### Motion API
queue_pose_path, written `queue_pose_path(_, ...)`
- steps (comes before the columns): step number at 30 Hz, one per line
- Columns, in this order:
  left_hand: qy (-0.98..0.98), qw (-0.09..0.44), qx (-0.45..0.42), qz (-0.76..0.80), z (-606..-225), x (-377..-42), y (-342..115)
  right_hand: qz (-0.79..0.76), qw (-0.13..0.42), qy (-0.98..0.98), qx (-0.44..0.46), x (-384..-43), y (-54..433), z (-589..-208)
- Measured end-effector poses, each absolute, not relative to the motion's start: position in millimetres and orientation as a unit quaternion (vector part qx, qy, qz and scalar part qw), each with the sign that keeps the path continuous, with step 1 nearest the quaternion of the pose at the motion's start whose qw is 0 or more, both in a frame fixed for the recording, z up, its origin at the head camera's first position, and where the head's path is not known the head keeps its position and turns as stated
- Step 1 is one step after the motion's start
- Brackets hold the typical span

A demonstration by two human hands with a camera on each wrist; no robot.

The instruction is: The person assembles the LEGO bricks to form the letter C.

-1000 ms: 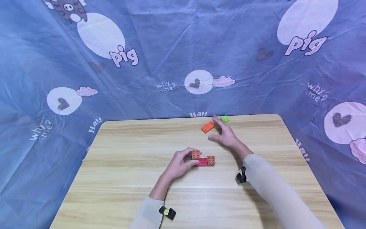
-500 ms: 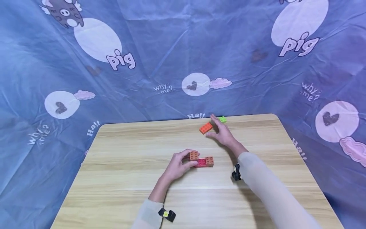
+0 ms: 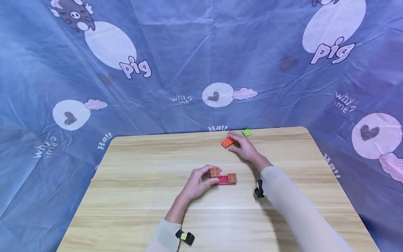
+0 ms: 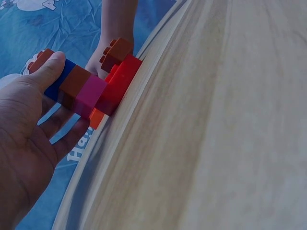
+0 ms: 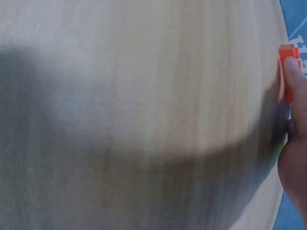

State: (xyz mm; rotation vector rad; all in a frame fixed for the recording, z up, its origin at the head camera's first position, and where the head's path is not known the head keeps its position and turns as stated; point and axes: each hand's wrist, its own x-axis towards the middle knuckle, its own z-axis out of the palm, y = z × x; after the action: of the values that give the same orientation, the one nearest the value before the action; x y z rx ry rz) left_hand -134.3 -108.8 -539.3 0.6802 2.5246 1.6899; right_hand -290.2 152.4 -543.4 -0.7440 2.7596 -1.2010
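My left hand point(image 3: 196, 183) grips a stack of toy building bricks point(image 3: 215, 171) between thumb and fingers, near the table's middle. In the left wrist view the stack has an orange-brown top brick, a blue brick point(image 4: 61, 79), a brown brick point(image 4: 74, 85) and a magenta brick point(image 4: 91, 94). It rises from one end of a long red brick point(image 4: 121, 81); another orange-brown brick point(image 4: 115, 53) sits on the other end. Toward the back edge, my right hand point(image 3: 245, 148) pinches a bright orange brick point(image 3: 226, 142), its thumb on the near side in the right wrist view.
A small lime green brick point(image 3: 247, 132) lies at the table's back edge, just behind the right hand. The wooden table point(image 3: 141, 196) ends at a blue printed cloth point(image 3: 170, 70) that hangs behind it and at both sides.
The right hand's fingers have closed in on the orange brick, which they now pinch; before, they were spread beside it. The left hand keeps its hold on the stack.
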Motion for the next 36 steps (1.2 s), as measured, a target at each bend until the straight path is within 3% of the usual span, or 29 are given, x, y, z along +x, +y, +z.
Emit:
queue_pose_path(8, 0.811, 0.014, 0.215, 0.544, -540, -133, -109, -0.373, -0.02, 0.901, -0.221, -289, 154, -549)
queue_pose_path(19, 0.813, 0.023, 0.21, 0.542, -540, -125, -114, -0.389, -0.033, 0.897, -0.207, -272, 152, -547)
queue_pose_path(30, 0.813, 0.022, 0.221, 0.538, -538, -123, -113, -0.399, -0.064, 0.885, -0.231, -258, 154, -544)
queue_pose_path(36, 0.808, 0.017, 0.225, 0.544, -539, -120, -113, -0.402, -0.086, 0.865, -0.287, -246, 149, -536)
